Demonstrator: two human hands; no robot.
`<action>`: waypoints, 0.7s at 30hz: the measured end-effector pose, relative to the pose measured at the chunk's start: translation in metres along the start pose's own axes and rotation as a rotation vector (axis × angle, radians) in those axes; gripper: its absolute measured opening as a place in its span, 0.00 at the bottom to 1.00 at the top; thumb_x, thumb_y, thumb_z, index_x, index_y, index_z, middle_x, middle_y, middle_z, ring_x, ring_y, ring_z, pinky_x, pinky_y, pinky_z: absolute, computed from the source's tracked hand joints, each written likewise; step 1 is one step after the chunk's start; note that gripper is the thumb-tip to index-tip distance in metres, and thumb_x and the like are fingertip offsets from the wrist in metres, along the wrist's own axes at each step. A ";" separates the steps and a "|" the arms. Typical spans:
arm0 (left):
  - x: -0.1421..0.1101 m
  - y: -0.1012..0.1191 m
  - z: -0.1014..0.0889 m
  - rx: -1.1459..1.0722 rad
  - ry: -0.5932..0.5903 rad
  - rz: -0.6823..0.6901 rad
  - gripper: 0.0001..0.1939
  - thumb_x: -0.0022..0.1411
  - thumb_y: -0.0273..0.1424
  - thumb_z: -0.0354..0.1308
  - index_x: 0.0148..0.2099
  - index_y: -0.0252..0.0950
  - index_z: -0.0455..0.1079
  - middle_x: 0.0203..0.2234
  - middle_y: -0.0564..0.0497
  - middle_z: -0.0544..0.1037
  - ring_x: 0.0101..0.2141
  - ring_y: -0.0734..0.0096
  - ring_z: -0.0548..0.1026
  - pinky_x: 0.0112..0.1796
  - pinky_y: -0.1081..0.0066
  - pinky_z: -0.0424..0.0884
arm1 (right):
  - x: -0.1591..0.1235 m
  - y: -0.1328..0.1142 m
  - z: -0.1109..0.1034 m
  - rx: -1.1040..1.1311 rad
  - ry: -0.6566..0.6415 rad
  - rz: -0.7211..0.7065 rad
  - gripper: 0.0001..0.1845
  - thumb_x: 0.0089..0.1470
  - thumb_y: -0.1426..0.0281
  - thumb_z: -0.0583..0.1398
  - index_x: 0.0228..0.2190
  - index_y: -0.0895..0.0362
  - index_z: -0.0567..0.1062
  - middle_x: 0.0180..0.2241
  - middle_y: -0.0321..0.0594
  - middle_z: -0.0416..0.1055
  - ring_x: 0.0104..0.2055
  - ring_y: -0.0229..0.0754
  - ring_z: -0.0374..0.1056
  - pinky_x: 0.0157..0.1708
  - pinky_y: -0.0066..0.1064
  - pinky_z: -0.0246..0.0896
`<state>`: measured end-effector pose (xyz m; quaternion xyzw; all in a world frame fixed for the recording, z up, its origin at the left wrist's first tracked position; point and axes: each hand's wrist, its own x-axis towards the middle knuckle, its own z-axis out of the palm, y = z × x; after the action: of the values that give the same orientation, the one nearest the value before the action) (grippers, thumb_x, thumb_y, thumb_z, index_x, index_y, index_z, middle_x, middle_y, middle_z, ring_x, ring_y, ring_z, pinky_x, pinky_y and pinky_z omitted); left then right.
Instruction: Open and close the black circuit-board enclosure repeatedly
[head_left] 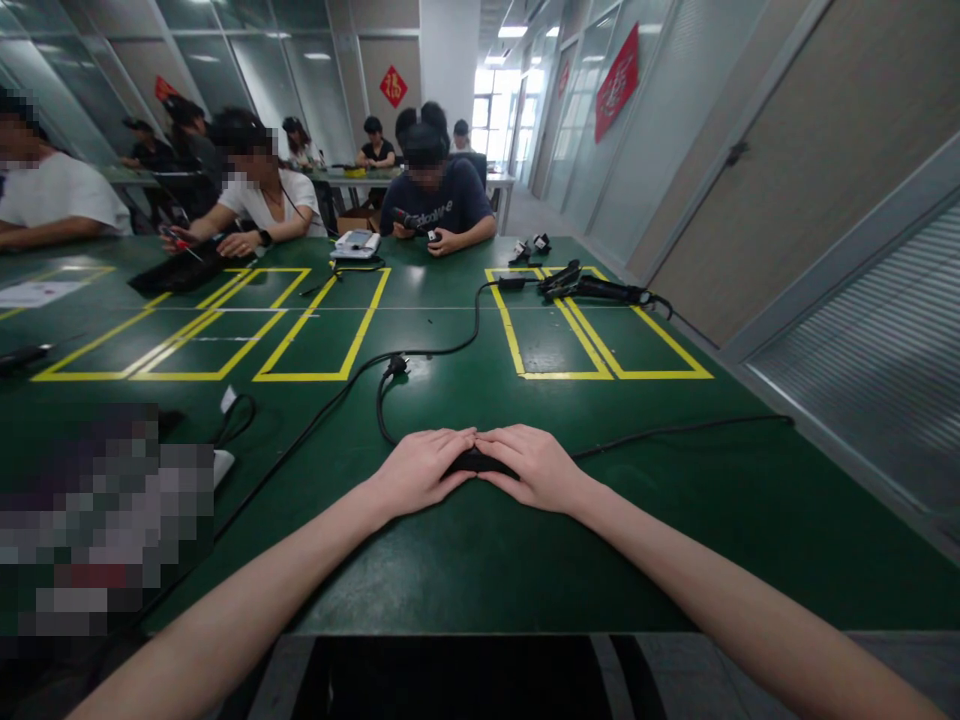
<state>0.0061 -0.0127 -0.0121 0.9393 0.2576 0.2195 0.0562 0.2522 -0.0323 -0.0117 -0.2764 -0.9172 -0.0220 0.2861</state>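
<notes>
My left hand and my right hand meet at their fingertips in the middle of the green table. Between them lies a black power adapter, mostly covered by my fingers, with a thumb along its near side from each hand. A short cord leaves on the left and curls up to a black plug. From under my right hand a thin black cable runs to the right edge.
Yellow tape outlines rectangles on the table. A long black cable crosses left of my hands. Black clamp-like gear lies at the far right, a white device at the far side. A person sits opposite, handling small items; others sit left.
</notes>
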 end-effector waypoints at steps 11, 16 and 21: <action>-0.001 -0.001 -0.004 -0.029 0.109 0.035 0.21 0.76 0.40 0.53 0.64 0.34 0.66 0.54 0.39 0.81 0.52 0.57 0.83 0.52 0.60 0.81 | 0.005 -0.001 -0.005 0.050 0.199 -0.054 0.12 0.67 0.70 0.60 0.51 0.56 0.75 0.43 0.48 0.79 0.43 0.47 0.77 0.41 0.40 0.77; -0.001 -0.001 0.000 -0.035 0.152 0.087 0.21 0.76 0.36 0.53 0.66 0.34 0.66 0.57 0.38 0.79 0.55 0.58 0.81 0.55 0.60 0.79 | 0.005 -0.001 -0.005 0.088 0.205 -0.032 0.14 0.65 0.71 0.61 0.51 0.56 0.73 0.44 0.49 0.78 0.44 0.48 0.76 0.42 0.40 0.77; 0.000 0.001 0.001 -0.056 0.146 0.092 0.20 0.76 0.36 0.53 0.65 0.34 0.67 0.55 0.39 0.81 0.54 0.58 0.81 0.54 0.59 0.80 | 0.004 -0.001 -0.005 0.135 0.191 -0.033 0.12 0.63 0.73 0.62 0.49 0.55 0.74 0.43 0.47 0.78 0.43 0.47 0.76 0.41 0.39 0.77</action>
<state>0.0065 -0.0133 -0.0129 0.9297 0.2112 0.2969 0.0535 0.2511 -0.0320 -0.0050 -0.2380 -0.8897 0.0088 0.3895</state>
